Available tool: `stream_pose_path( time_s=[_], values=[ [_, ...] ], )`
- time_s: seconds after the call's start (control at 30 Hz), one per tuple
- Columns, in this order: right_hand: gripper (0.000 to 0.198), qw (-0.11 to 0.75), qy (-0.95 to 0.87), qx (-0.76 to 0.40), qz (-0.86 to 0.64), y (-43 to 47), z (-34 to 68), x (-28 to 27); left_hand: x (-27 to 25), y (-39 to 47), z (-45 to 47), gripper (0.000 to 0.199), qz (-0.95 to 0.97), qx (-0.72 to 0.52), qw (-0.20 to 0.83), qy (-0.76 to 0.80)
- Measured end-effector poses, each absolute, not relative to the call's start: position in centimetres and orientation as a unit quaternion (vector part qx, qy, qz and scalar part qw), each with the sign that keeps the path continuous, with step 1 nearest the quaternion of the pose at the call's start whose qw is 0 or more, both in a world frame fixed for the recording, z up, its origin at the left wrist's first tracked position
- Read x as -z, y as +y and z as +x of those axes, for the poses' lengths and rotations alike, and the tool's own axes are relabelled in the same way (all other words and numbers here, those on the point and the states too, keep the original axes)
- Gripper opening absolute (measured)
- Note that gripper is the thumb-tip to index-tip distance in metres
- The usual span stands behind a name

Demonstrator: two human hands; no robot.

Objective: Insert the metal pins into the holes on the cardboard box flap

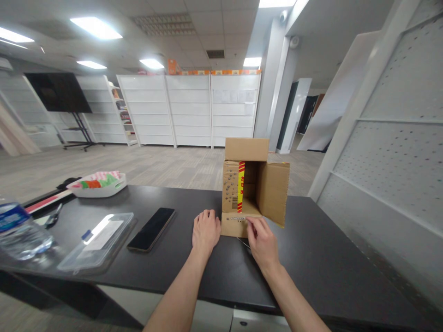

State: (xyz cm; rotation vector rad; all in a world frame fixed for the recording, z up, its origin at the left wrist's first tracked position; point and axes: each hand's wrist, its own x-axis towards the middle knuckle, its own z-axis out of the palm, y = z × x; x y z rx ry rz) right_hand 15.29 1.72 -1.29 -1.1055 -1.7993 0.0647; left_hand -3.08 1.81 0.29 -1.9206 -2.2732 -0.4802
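Observation:
An open cardboard box (230,186) lies on its side on the dark table, its opening toward me and its flaps spread. A row of small silvery round pieces (237,218) runs along its lower flap (228,228). At the right end of that row, my right hand (263,242) is closed in a pinch; whatever sits between its fingertips is hidden. Below that hand a thin wire-like tool (243,242) shows in part. My left hand (206,229) rests palm down on the table beside the flap's left edge, holding nothing, fingers slightly bent.
Left of my hands lie a black smartphone (151,229) and a clear plastic case (97,242). Farther left are a water bottle (20,230) and a white basket (100,190) with colourful cloth. A white perforated panel (391,180) stands along the right side.

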Motion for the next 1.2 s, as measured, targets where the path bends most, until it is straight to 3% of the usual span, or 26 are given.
stream_pose_path(
  time_s=[1.2],
  values=[
    [0.036,0.416,-0.743,-0.025,-0.524,1.61,15.27,2.05,-0.41,1.73,-3.02,0.026,-0.631,0.157,0.061,-0.757]
  ],
)
